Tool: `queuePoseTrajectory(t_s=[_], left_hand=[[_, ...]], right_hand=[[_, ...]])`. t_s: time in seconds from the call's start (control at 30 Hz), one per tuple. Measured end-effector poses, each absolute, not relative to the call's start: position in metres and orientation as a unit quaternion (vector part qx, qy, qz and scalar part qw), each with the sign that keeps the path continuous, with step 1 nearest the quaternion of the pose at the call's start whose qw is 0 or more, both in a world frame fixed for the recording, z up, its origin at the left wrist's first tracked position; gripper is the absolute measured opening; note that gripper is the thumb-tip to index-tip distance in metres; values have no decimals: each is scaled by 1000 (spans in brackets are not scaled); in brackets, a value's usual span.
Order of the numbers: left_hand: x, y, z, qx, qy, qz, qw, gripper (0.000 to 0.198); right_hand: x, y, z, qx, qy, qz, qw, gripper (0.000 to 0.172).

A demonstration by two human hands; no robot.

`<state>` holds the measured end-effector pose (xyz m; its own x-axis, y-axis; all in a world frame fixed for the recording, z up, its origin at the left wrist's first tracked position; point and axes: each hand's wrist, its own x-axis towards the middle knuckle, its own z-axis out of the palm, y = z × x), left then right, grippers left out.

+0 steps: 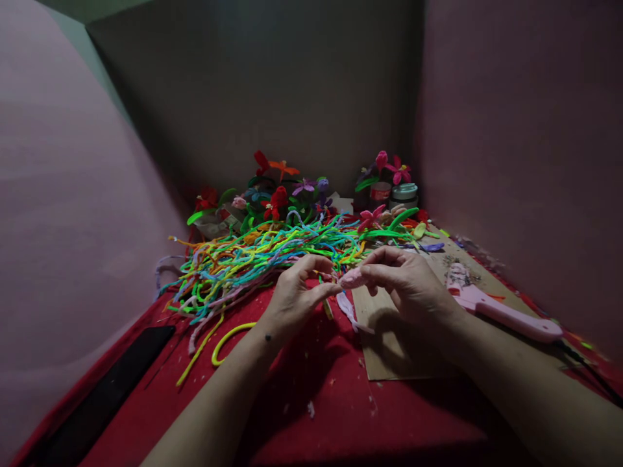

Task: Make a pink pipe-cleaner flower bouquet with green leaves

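Note:
Both my hands meet over the red cloth (316,415), just in front of a big heap of coloured pipe cleaners (263,256). My left hand (296,295) is closed in a pinch, thumb against fingertips, on a thin piece I cannot make out. My right hand (406,285) pinches a small pink fuzzy piece (351,279) between thumb and fingers. A pale pink petal shape (348,308) hangs just below the two hands.
A pink glue gun (501,311) lies on a cardboard sheet (394,350) at the right. Finished pipe-cleaner flowers (277,194) and small jars (396,193) stand at the back. A dark flat object (111,386) lies at the left. Walls enclose three sides.

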<state>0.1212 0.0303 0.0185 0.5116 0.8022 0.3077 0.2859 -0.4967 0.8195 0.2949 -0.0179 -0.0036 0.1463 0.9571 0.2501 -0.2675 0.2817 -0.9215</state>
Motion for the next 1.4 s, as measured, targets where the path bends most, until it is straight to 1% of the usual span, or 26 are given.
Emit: queuePoseTrajectory(t_s=[0.03,0.1,0.17,0.37,0.47,0.6,0.73,0.93,0.97,1.0,1.1,1.13,1.27,1.4], left_hand=[[122,29,17,797,341,339,365,20],[123,26,15,806,337,307,378,16],[125,24,13,814,331,301,369,12],[123,22,14,845,279,388,239,9],[121,21,15,850,254,422,186,6],[120,19,15,852,226,451,138,7],[119,18,16,855,215,458,118,6],[119,17,15,856,220,455,108,3],[119,17,14,853,230,455,112,2],[119,16,14,848,240,457,119,7],[120,15,12,837,252,465,139,27],[120,15,12,841,245,463,135,30],[119,16,14,876,200,431,79,25],[119,16,15,874,198,439,70,24]], right_hand=[[295,-18,-3,-376,-467,461,654,8],[295,-20,-2,-380,-485,449,647,7],[294,-22,0,-385,-496,441,641,6],[298,-25,8,-358,-533,427,636,6],[299,-28,11,-351,-568,388,635,5],[299,-33,15,-361,-613,314,629,8],[299,-36,16,-360,-649,254,620,8],[298,-39,17,-367,-664,212,616,8],[298,-39,17,-371,-664,208,615,7],[298,-39,17,-375,-664,206,614,6],[299,-39,17,-378,-663,205,613,5],[299,-39,17,-377,-662,210,613,5],[297,-39,14,-365,-640,250,628,8],[296,-39,11,-358,-613,274,648,25]])
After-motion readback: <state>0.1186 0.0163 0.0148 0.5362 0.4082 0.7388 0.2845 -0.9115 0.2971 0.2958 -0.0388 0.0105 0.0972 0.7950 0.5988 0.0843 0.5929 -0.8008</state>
